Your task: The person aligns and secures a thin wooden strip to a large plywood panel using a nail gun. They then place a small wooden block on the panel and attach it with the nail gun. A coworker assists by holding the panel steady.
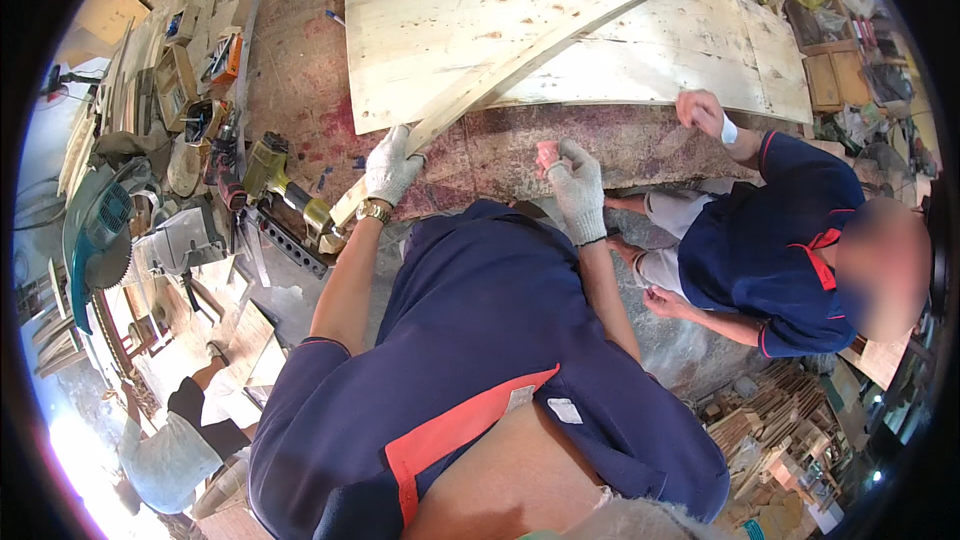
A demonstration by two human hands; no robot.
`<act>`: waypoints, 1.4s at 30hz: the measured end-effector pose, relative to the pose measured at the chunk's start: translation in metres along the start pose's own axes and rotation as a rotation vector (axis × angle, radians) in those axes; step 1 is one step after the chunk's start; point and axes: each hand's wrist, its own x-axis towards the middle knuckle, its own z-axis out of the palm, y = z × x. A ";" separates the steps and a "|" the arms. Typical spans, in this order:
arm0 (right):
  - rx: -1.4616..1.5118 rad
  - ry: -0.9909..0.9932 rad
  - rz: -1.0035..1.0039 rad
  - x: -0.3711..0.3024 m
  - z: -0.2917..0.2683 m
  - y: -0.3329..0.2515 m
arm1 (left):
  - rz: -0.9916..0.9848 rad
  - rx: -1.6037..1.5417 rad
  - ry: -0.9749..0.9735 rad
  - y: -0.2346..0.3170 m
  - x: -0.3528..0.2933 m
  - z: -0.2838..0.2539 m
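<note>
My left hand [393, 168], in a whitish knit glove with a watch at the wrist, is closed around a long wooden strip [540, 52] near its lower end. The strip slants up to the right across a broad pale plywood panel [430, 25] lying on the worn, red-stained table [300, 70]. My right hand [578, 190], gloved too, is held at the table's near edge, apart from the strip. Its fingers are curled, with something pinkish at their tips that may be bare skin; what they hold, if anything, cannot be made out.
A yellow-green power tool [270, 172] and a drill [228, 168] lie left of my left hand. Beyond them are wooden boxes [175, 88] and a circular-blade saw [105, 225]. A co-worker [770, 240] stands at right, one hand by the panel. Scrap wood [770, 430] is piled lower right; another person [170, 455] is lower left.
</note>
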 end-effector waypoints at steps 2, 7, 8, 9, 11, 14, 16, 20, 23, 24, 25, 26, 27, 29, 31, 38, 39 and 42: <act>-0.044 0.006 -0.010 0.001 -0.008 0.003 | -0.051 -0.022 -0.102 0.009 0.003 -0.009; 0.069 0.122 -0.004 0.004 -0.021 0.005 | -0.191 -0.143 -0.374 0.031 0.012 -0.019; 0.084 0.139 0.013 0.006 -0.024 0.003 | -0.156 -0.203 -0.391 0.034 0.012 -0.017; 0.099 0.161 0.023 0.009 -0.029 0.001 | -0.119 -0.264 -0.409 0.037 0.011 -0.014; 0.213 0.223 -0.004 0.014 -0.038 0.000 | -0.079 -0.297 -0.471 0.044 0.010 -0.007; 0.318 0.316 -0.002 0.028 -0.059 0.000 | -0.039 -0.421 -0.510 0.054 0.008 0.003; 0.447 0.377 0.014 0.038 -0.077 0.004 | -0.033 -0.472 -0.560 0.061 0.008 0.005; 0.710 0.357 0.089 0.055 -0.120 0.009 | -0.030 -0.458 -0.678 0.073 0.009 0.000; 0.729 0.136 -0.116 0.064 -0.159 0.006 | -0.012 -0.423 -0.743 0.074 0.011 -0.006; 0.751 0.195 -0.020 0.070 -0.169 0.005 | 0.002 -0.405 -0.748 0.073 0.012 -0.008; 0.816 0.225 0.014 0.073 -0.176 0.006 | -0.001 -0.382 -0.766 0.071 0.014 -0.009; 0.868 0.261 0.038 0.078 -0.179 0.010 | 0.075 -0.299 -0.689 0.070 0.017 -0.010; 0.809 0.363 0.062 0.080 -0.176 0.016 | 0.132 -0.205 -0.626 0.069 0.021 -0.010; 0.766 0.362 0.010 0.085 -0.172 0.028 | 0.175 0.055 -0.476 0.067 0.025 -0.010; 0.725 0.340 0.034 0.088 -0.168 0.040 | 0.247 0.139 -0.118 0.065 0.023 -0.010; 0.713 0.360 0.103 0.103 -0.197 0.069 | -0.328 0.067 0.777 -0.002 -0.038 -0.035; 0.689 0.357 0.106 0.107 -0.201 0.073 | -0.390 0.080 0.991 -0.022 -0.049 -0.044; 0.590 0.559 0.183 0.111 -0.221 0.079 | -0.890 0.067 1.057 -0.074 -0.083 -0.070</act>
